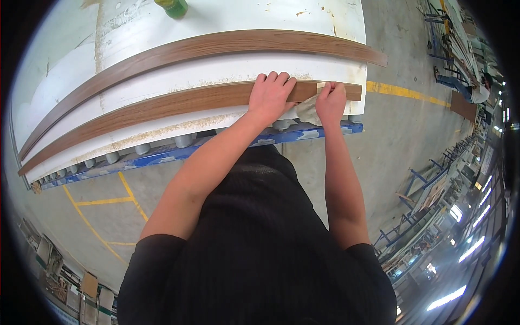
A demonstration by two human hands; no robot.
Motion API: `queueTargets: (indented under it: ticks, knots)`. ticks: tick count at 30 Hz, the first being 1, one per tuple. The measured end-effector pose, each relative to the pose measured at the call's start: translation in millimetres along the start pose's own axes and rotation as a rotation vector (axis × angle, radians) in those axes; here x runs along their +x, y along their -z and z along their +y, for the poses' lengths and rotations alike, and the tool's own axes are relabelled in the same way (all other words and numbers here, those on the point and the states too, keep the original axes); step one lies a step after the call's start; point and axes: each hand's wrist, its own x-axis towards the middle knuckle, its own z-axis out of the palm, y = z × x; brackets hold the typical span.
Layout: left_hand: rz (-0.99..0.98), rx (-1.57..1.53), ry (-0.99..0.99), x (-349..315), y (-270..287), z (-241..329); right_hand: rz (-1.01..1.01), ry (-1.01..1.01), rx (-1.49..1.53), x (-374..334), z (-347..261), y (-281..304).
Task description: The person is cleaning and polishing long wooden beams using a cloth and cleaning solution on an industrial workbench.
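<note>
Two long brown wood-grain boards lie side by side on a white work surface (211, 66). My left hand (271, 97) grips the nearer board (189, 99) close to its right end, fingers bent over the far edge and thumb toward the near side. Just to its right, my right hand (331, 104) is closed in a pinch on a greyish-beige cloth (309, 112), which hangs over the board's near edge. A small pale part shows by the right fingertips; whether it belongs to the cloth I cannot tell. The farther board (244, 41) is untouched and juts past the surface's right edge.
A green bottle (172, 6) stands at the far side. Sawdust lies along the white surface. A blue roller frame (157, 158) runs beneath its near edge. Yellow lines (409, 93) mark the concrete floor. Another person (478, 93) is at the far right, near racks (414, 184).
</note>
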Motion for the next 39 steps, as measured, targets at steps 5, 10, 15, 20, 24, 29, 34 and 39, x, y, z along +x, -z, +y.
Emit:
queueTargets:
  ticks: [5,10,15,20,24,29,34,39]
  knots:
    - [-0.038,0.019,0.005,1.5,9.1,5.7,0.049,-0.064,0.064,8.6,14.8,11.6]
    - [-0.035,0.038,-0.012,4.8,11.6,10.9,0.093,-0.087,0.087,13.4,28.6,19.0]
    - [-0.021,0.042,-0.043,4.5,12.4,13.3,0.128,-0.128,0.163,16.7,40.4,24.3]
    - [-0.04,0.051,-0.032,4.9,16.2,17.4,0.138,-0.271,0.169,17.4,58.7,27.3]
    - [-0.018,0.057,-0.041,3.5,19.1,17.8,0.095,-0.261,0.185,4.7,76.9,26.3]
    - [-0.053,0.058,-0.047,5.9,31.6,23.6,-0.084,-0.38,0.669,-26.3,97.9,18.3]
    - [-0.073,0.066,-0.043,3.8,44.6,28.9,-0.196,-0.54,1.041,-24.5,76.8,43.4]
    - [-0.115,0.065,-0.031,-1.5,50.6,38.2,-0.568,-0.631,1.067,-8.4,43.1,54.2]
